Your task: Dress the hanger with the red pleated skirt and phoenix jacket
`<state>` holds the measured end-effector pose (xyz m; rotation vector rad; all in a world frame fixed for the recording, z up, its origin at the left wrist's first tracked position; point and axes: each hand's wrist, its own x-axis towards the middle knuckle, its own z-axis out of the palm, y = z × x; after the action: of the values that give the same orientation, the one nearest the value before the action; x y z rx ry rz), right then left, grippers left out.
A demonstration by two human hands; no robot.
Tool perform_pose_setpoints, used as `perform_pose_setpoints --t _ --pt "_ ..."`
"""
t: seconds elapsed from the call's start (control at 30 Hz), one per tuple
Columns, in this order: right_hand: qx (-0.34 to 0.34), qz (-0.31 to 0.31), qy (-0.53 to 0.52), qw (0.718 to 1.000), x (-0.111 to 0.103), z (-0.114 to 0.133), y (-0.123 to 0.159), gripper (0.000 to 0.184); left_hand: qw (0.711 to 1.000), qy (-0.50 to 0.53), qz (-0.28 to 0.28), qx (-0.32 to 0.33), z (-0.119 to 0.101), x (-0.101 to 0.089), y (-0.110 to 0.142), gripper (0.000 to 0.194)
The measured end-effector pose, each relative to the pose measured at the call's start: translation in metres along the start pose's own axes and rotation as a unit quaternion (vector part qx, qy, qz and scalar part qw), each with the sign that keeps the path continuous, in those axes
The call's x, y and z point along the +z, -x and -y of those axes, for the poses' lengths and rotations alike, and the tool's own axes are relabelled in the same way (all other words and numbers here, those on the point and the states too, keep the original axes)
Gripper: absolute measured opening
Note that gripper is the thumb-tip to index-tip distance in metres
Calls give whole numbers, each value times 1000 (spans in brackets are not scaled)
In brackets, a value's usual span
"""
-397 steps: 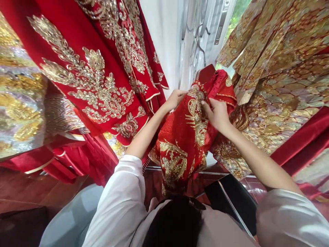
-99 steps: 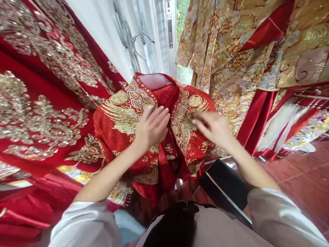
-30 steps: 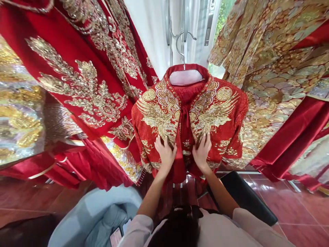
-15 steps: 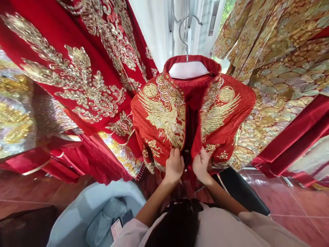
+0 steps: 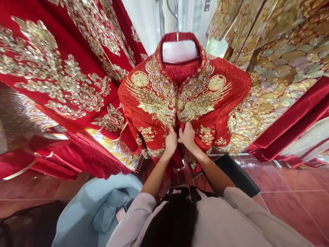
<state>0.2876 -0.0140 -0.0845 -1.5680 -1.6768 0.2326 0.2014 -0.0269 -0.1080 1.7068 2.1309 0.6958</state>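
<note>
A red jacket [image 5: 226, 103] with gold bird embroidery and a beaded stand collar hangs in front of me. Its metal hanger [image 5: 177, 21] has a pale plate that shows inside the neck. My left hand [image 5: 171, 141] is closed on the front edge of the left panel, below the gold bird. Gripping the opposite front edge, my right hand [image 5: 187, 136] is close beside it. The two panels meet at the chest and part lower down, between my hands. The fingertips are partly hidden in the cloth.
Red garments with silver-gold beading [image 5: 77, 89] hang at the left. A gold scale-patterned garment [image 5: 277, 79] hangs at the right. Below are a light blue armchair [image 5: 77, 206] with a grey cushion and phone, and a black flat-topped piece [image 5: 236, 175] on red floor tiles.
Both hands have moved up and closer together, bringing the jacket's front edges from apart to meeting at the chest. The view has shifted, so the jacket sits higher and further left.
</note>
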Motion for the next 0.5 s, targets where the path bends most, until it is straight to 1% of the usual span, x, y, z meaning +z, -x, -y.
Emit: perform_pose_setpoints --t 0.07,0.13,0.2,0.23,0.27,0.3,0.33,0.37,0.43,0.5 --pt "-5 20 35 999 9 -6 -14 20 1000 18 -18 -5 1 5 -13 51" --pt "-16 31 30 999 15 -11 -14 30 998 57 -30 14 7 8 -14 52" --pt "-31 39 -10 999 20 -18 2 37 992 115 -36 45 21 13 -3 53" --pt "-39 48 -41 997 22 -24 16 40 984 168 -43 45 31 17 6 53" --pt "-39 61 -80 994 26 -31 31 42 970 234 -53 28 43 23 16 52" --pt "-20 77 -134 988 30 -41 48 44 950 306 -66 -3 55 30 26 49" --pt "16 95 -193 976 34 -52 66 45 923 373 -77 -48 69 38 36 44" --pt "66 109 -252 959 39 -64 84 45 903 412 -84 -91 83 46 45 39" --pt "177 118 -334 918 48 -89 116 44 877 443 -84 -165 110 62 59 32" --pt "256 112 -370 886 52 -113 140 37 852 470 -70 -222 133 75 67 33"
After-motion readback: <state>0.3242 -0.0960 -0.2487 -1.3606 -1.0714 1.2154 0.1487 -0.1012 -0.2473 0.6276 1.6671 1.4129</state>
